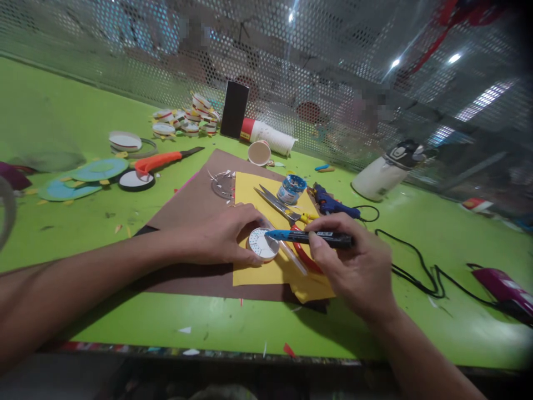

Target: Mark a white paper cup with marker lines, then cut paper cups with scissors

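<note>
My left hand point(227, 238) grips a small round white disc point(266, 251), thumb and fingers at its edge. Blue dots and thin dark lines mark the disc's face. A black and blue marker point(331, 239) is held in my right hand point(358, 266), its blue end over the disc; contact between them I cannot tell. Beneath lies yellow paper point(245, 275) on a brown sheet point(187, 280). Scissors point(283, 205) with red and yellow handles lie beside my right hand, partly hidden by it. A clear stick point(295, 260) rests on the paper. Behind stands a small blue-stained jar point(291, 190).
On the green table point(166, 322) lie a blue glue gun point(333, 201) and an orange-handled cutter point(160, 161). Stacked paper cups point(272, 138), a dark phone point(235, 108) and cut cup pieces point(189, 119) line the back. A penguin-topped container point(381, 175) stands right.
</note>
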A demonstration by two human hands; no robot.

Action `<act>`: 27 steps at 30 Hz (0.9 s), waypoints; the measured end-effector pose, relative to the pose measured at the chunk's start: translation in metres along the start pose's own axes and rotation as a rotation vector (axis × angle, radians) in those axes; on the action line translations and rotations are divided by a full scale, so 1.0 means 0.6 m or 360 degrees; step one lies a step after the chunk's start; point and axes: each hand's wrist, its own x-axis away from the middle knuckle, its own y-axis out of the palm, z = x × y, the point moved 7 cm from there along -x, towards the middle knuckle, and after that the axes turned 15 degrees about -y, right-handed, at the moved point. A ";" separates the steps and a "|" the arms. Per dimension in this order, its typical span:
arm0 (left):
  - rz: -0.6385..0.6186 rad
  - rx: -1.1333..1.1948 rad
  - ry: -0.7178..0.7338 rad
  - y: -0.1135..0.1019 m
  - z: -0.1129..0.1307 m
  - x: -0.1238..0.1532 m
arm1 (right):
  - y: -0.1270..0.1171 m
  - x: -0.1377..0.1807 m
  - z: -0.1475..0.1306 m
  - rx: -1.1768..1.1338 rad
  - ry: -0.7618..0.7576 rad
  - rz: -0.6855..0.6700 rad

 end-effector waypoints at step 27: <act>0.0019 0.0005 0.0035 0.000 0.001 -0.002 | 0.010 0.006 -0.012 0.0131 -0.0153 -0.0150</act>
